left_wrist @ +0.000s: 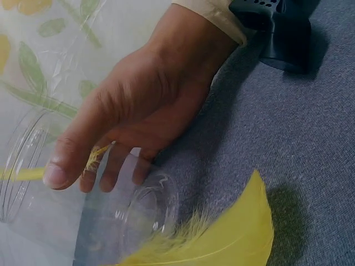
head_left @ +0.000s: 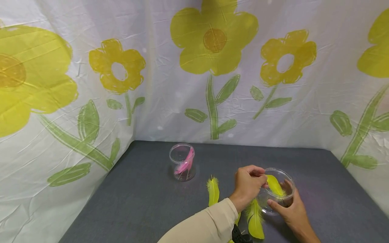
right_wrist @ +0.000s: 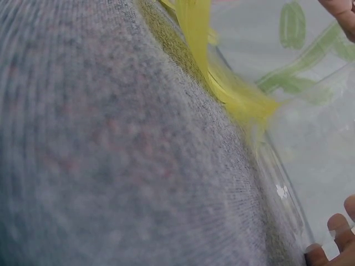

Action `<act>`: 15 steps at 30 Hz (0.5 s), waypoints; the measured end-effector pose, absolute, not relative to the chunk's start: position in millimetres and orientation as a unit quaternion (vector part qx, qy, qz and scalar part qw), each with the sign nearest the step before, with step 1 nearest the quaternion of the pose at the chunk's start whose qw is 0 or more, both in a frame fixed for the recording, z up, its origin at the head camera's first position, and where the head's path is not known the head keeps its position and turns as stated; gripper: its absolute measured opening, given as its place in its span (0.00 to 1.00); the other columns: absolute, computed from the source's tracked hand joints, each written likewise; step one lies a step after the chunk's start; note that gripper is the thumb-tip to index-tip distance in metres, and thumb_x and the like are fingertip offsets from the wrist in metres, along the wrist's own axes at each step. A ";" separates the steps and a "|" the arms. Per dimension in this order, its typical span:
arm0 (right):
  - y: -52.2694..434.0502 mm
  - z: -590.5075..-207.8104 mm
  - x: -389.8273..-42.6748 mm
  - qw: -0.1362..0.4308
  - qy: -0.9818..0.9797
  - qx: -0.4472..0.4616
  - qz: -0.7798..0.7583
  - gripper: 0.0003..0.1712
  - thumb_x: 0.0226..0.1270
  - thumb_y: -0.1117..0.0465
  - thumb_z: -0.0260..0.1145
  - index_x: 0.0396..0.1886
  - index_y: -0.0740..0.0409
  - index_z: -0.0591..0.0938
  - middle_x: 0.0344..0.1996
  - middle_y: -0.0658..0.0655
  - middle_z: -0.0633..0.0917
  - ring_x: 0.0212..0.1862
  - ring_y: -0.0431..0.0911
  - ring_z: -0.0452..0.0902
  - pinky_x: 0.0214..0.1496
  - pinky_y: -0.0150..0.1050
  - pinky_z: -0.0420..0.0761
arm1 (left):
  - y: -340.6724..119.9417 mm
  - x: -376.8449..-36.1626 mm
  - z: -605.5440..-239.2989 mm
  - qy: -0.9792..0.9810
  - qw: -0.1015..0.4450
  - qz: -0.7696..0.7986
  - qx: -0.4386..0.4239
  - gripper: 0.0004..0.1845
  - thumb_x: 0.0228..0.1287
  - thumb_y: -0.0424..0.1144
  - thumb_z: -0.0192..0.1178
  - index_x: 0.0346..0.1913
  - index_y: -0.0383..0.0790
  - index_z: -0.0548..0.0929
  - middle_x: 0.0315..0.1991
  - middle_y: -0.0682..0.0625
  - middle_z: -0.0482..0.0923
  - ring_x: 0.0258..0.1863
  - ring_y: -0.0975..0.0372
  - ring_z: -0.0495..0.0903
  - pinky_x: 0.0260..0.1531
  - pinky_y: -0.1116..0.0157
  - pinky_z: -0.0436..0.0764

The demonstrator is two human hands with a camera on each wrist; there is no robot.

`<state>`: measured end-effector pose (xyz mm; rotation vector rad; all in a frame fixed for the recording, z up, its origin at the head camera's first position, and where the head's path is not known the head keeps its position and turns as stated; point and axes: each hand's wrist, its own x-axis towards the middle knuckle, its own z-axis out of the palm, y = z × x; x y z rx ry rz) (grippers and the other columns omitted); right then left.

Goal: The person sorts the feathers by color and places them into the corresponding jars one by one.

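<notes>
A loose yellow feather [head_left: 255, 221] lay nearest; the left hand [head_left: 249, 184] pinched another feather [head_left: 275, 185] into the tilted jar [head_left: 281, 175], cupped by the right hand [head_left: 291, 211]

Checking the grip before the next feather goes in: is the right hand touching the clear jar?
Touching. In the head view the right hand wraps the clear jar, fingers against its wall.

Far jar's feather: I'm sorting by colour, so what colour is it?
Pink feather, clearest in the head view.
</notes>
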<state>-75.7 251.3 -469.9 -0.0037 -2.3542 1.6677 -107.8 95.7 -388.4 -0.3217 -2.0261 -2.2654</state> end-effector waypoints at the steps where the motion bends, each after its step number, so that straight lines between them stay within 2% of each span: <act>1: 251.2 -469.5 -75.8 0.126 -0.809 -0.003 0.575 0.58 0.55 0.64 0.75 0.75 0.65 0.46 0.67 0.72 0.60 0.65 0.62 0.59 0.48 0.13 0.58 | 95.6 -108.2 -388.7 -0.658 0.041 -0.744 -0.105 0.10 0.54 0.22 0.65 0.31 0.41 0.86 0.22 0.52 0.78 0.17 0.62 0.81 0.22 0.68 0.82; 10: 251.5 -471.5 -76.9 0.130 -0.807 0.000 0.575 0.57 0.55 0.65 0.75 0.75 0.66 0.46 0.67 0.73 0.60 0.67 0.64 0.57 0.49 0.13 0.58 | 94.3 -109.2 -389.5 -0.628 0.018 -0.772 -0.099 0.08 0.54 0.23 0.67 0.31 0.40 0.86 0.23 0.49 0.80 0.19 0.59 0.82 0.23 0.65 0.83; 15: 251.5 -472.4 -77.2 0.144 -0.800 0.015 0.583 0.56 0.54 0.68 0.75 0.74 0.66 0.48 0.67 0.73 0.61 0.66 0.65 0.57 0.50 0.14 0.60 | 90.7 -111.5 -389.1 -0.596 0.009 -0.793 -0.125 0.07 0.54 0.23 0.67 0.33 0.37 0.86 0.24 0.47 0.81 0.20 0.60 0.82 0.24 0.64 0.83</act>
